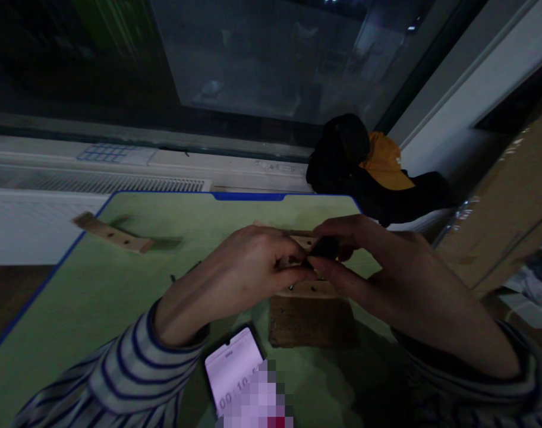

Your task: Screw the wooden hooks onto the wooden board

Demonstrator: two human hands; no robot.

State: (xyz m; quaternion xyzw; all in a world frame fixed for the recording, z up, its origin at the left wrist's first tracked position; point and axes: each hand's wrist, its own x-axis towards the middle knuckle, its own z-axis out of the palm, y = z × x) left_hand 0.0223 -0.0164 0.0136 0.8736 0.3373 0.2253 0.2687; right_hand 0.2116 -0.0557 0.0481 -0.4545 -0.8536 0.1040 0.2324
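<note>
Over the middle of a green table [97,285], my left hand [242,270] is closed round a pale wooden piece [304,289] with small holes in it. My right hand [364,261] meets it from the right, fingers pinched on a small dark object [325,246] held against the wood. What the dark object is cannot be made out in the dim light. A darker wooden board [311,323] lies flat on the table just below both hands.
A second wooden strip with holes [113,233] lies at the table's far left. A lit phone [238,374] rests near the front edge. A black bag with an orange cap [384,163] sits past the far right corner; cardboard [511,208] stands on the right.
</note>
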